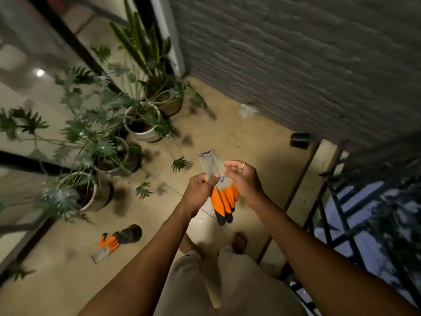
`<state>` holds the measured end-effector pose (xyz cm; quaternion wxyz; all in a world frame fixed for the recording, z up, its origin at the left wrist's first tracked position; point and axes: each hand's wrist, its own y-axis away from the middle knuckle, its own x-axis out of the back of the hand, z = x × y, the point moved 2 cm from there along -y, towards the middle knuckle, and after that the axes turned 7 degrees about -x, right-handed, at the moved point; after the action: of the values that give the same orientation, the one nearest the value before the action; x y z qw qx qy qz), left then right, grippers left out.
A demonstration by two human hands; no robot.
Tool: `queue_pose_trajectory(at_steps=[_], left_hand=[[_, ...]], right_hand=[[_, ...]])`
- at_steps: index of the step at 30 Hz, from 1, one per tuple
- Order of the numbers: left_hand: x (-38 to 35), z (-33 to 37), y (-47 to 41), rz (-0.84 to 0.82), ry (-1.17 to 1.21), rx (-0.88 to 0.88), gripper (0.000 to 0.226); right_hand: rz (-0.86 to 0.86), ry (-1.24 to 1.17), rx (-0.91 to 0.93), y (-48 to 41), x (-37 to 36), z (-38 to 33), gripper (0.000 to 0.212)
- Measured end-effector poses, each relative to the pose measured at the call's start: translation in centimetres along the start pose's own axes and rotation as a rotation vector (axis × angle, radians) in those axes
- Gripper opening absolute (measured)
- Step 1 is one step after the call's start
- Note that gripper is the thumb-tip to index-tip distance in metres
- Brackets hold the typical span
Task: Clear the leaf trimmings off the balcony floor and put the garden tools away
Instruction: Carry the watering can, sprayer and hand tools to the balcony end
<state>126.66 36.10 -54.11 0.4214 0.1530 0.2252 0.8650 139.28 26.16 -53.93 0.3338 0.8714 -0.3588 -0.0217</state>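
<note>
Held glove: an orange-and-grey garden glove (224,199) is up in front of the person, above the balcony floor (227,124), between both hands.
Long axis: nearly upright, tilted slightly; the grey cuff points up and away, the orange fingers with black tips hang down toward the person.
Left hand: the left hand (199,193) has its fingers curled, thumb pinching the glove at its middle.
Right hand: the right hand (242,179), wearing a ring, has curled fingers closing on the glove's cuff side from the right.
Second glove: a matching second glove (107,245) lies flat on the floor to the lower left, cuff toward the person, fingers pointing at a dark rounded object (132,233) just beside it.
Leaf trimmings: cut leaves (179,164) lie on the floor near the pots.
Potted plants: several potted plants (143,124) stand along the glass on the left.
Surroundings: a brick wall (296,65) stands ahead, a black railing (337,201) on the right.
</note>
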Motion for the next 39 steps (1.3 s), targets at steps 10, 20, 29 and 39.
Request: queue_pose_trajectory(at_steps=[10,20,29,39], left_hand=[[17.0,-6.5,10.7,0.403,0.361,-0.014,0.022],[36.5,-19.8,27.6,0.774,0.459,0.088,0.011],[47.3,-34.4,32.3,0.976,0.653,0.331,0.022],[51.7,-62.7,20.3,1.162,0.720,0.395,0.017]], right_hand=[[-0.335,0.219,0.091,4.5,-20.2,-5.7,0.019],[-0.604,0.598,0.136,13.2,-48.1,-1.4,0.016],[-0.892,0.946,0.158,15.1,-68.8,6.4,0.010],[-1.002,1.529,0.392,-4.4,-87.4,33.8,0.015]])
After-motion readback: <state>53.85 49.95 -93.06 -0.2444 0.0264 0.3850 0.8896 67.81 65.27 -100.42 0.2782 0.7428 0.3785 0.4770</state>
